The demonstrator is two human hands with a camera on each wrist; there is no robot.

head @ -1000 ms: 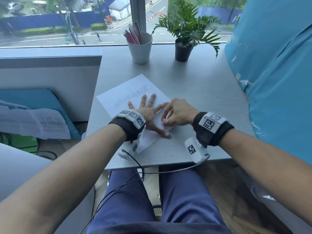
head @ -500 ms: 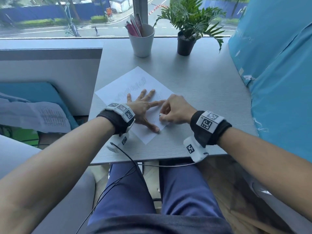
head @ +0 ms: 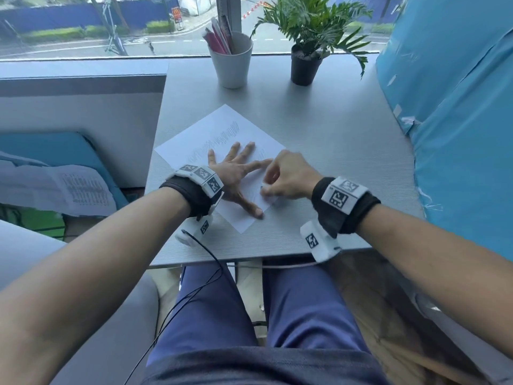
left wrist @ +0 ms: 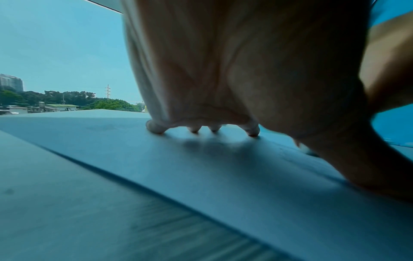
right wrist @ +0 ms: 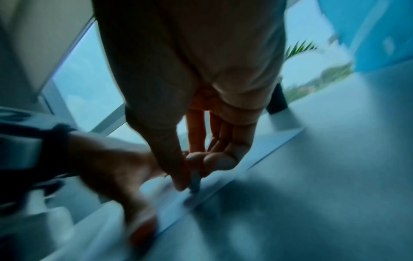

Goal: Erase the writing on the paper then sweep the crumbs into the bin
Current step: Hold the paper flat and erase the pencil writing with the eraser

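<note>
Now, head view: your left hand (head: pixel 236 176) lies flat, fingers spread, pinning the paper (head: pixel 222 134) to the desk (head: pixel 319 129) so rubbing won't shift it; your right hand (head: pixel 288 176) pinches a small white eraser (head: pixel 265 188) on the paper's near-right part.
Left wrist: fingertips (left wrist: pixel 156 127) apart, pressed down on the sheet.
Right wrist: thumb and fingers clamped on the eraser (right wrist: pixel 194 181), its tip touching paper; blurred.
Bin: not in view.

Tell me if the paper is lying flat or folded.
Flat. The paper lies spread on the desk, left hand pressing it down; no fold shows.
</note>
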